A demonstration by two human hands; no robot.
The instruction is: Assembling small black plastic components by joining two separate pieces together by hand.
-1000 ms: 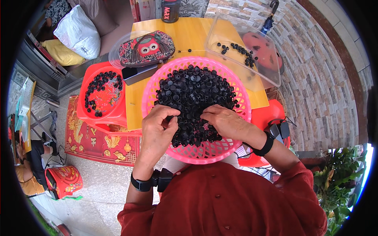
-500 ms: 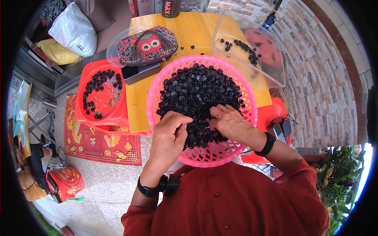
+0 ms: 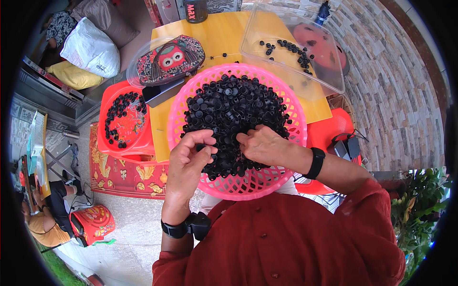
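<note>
A pink lattice basket (image 3: 254,189) holds a heap of small black plastic caps (image 3: 229,102) and rests partly on the yellow table. Over the heap's near left side, my left hand (image 3: 188,155) pinches one black cap (image 3: 200,148) between thumb and fingers. My right hand (image 3: 267,146) reaches into the middle of the heap from the right, its fingers drawn together. Whatever lies between those fingertips is hidden among the caps.
A clear plastic bin (image 3: 291,78) with several black caps stands at the back right of the yellow table (image 3: 219,33). At the left are an owl-patterned bag (image 3: 171,59) and a red stool (image 3: 106,90) bearing more caps. Another person (image 3: 45,224) sits far left.
My left hand has turned and its fingers have opened out, showing a cap in its pinch. My right hand has shifted slightly left in the heap. The whole view has swung a little.
</note>
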